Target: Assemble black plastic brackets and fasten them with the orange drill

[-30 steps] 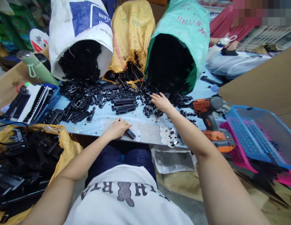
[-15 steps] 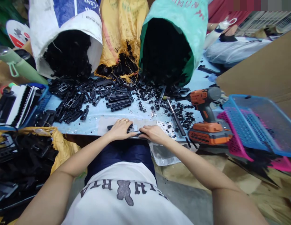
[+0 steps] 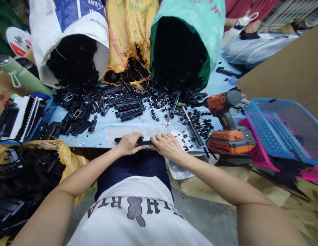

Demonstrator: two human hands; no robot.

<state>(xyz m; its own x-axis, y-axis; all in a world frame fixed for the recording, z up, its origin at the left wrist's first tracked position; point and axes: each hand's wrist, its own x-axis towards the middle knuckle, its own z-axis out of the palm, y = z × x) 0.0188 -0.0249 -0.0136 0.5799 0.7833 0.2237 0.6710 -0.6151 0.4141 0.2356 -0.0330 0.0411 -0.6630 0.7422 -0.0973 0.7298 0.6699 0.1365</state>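
At the front edge of the blue table (image 3: 97,131), both hands grip one long black plastic part (image 3: 144,142). My left hand (image 3: 130,143) is closed around its left portion, with a dark end sticking out past the fingers on the left. My right hand (image 3: 165,145) is closed on its right end, and the fingers cover that end. Beneath the hands lies a pale sheet (image 3: 114,132). Small black pieces and bits of metal are scattered just right of my right hand, beside a dark hand tool with a metal shaft (image 3: 191,124).
An orange cordless drill (image 3: 225,124) stands at the right, near blue and pink baskets (image 3: 284,130). Black parts (image 3: 79,112) are heaped across the back, spilling from white, yellow and green sacks (image 3: 187,13). Another sack (image 3: 64,157) sits at lower left. A person works at far right.
The black part shows more clearly between my hands now, lifted and turned slightly. My right hand's fingers have curled more around its end. The view has shifted a little.
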